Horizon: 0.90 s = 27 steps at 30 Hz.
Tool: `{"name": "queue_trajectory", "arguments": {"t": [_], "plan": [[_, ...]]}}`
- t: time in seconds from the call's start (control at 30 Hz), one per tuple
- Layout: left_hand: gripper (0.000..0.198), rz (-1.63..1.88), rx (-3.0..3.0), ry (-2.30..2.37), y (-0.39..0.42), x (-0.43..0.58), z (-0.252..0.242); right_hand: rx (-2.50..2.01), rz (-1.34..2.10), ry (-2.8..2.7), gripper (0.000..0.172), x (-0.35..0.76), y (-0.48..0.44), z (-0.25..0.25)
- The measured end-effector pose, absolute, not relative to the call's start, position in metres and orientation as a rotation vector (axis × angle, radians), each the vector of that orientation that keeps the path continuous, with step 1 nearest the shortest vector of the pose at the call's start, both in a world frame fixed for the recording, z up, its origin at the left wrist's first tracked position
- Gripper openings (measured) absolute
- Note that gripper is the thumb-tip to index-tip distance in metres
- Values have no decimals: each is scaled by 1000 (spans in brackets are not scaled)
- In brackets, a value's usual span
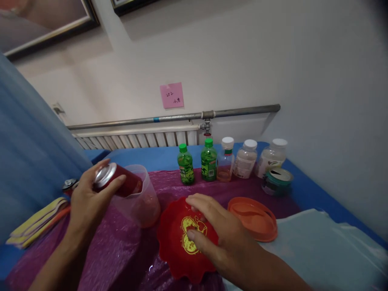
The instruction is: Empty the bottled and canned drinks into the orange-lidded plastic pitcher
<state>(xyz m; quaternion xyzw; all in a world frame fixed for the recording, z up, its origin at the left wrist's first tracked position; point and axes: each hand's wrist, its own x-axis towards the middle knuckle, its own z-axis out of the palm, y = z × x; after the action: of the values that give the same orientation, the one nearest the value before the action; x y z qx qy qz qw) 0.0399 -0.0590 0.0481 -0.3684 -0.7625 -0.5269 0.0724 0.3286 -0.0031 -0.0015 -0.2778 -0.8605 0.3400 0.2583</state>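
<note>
So we've got the red can in our left hand, tipped over the mouth of the clear jug, lower end apparently just inside it. Thumb's on the near side and fingers wrap the far side, pinching the can pretty snugly. Our right hand is off to the right of the jug, over the red scalloped plate, thumb and fingers spread with nothing between them; can't tell if a fingertip touches the plate. Our tip: keep the can's low end well inside the jug and tilt gradually, since a quick tip would probably splash. We can't see the can's opening, so go by the jug's see-through wall. Also, that free hand might do more good steadying the jug.
</note>
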Motion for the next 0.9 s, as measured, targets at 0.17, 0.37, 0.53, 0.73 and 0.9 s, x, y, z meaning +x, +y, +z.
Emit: {"name": "queue_trajectory", "arguments": {"t": [0.17, 0.37, 0.53, 0.73, 0.9], "plan": [[74, -1228, -1294, -2118, -53, 43, 33, -703, 884, -2344, 52, 328, -1, -2], [60, -1094, -1322, -2051, -54, 43, 21, -659, 826, -2347, 51, 327, 1, -8], [59, -1095, -1329, -2021, -54, 44, 19, -622, 794, -2345, 49, 326, 1, -10], [58, -1076, -1296, -2043, -53, 46, 20, -608, 803, -2333, 47, 325, 2, -9], [60, -1048, -1302, -2066, -54, 47, 21, -609, 809, -2335, 46, 324, 2, -8]]}}
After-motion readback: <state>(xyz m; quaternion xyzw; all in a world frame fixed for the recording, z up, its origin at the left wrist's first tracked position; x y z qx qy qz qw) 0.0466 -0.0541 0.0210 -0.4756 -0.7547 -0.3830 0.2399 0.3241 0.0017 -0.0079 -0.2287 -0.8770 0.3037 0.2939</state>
